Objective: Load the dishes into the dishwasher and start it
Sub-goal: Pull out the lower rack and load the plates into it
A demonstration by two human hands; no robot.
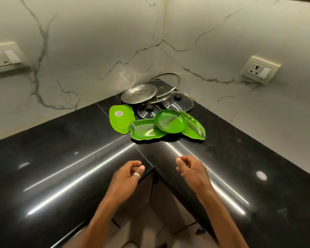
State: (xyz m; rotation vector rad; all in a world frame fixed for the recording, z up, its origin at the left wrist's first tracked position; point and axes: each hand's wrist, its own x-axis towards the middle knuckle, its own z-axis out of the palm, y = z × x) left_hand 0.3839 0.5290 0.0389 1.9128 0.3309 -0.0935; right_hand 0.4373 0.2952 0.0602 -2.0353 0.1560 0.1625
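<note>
Right now both hands hover empty, on the near side of the round green divided plate [170, 121]. The left hand [127, 174], with a pale ring [137, 175] on one finger, has its fingers loosely curled inward and holds nothing. The right hand [191, 170] is curled just as loosely and is also empty. Both are well short of the plate.

The plate sits tilted in the corner of a black stone countertop [61, 158], propped on two green leaf-shaped trays: one [143, 130] under its left edge, the other [195, 129] under its right. Further left of the plate lies an overturned green dish [121, 120] with a pale oval label. Just behind the plate are two small glass lids with black knobs, one [148, 111] to the back left and one [177, 102] to the back right. Beyond those a steel plate [139, 93] and a large glass lid [166, 85] are stacked at a slant in the corner of the marble wall [97, 42]. Far to either side of the plate, a wall socket [4, 57] is set on the left wall and another socket [260, 69] on the right.
</note>
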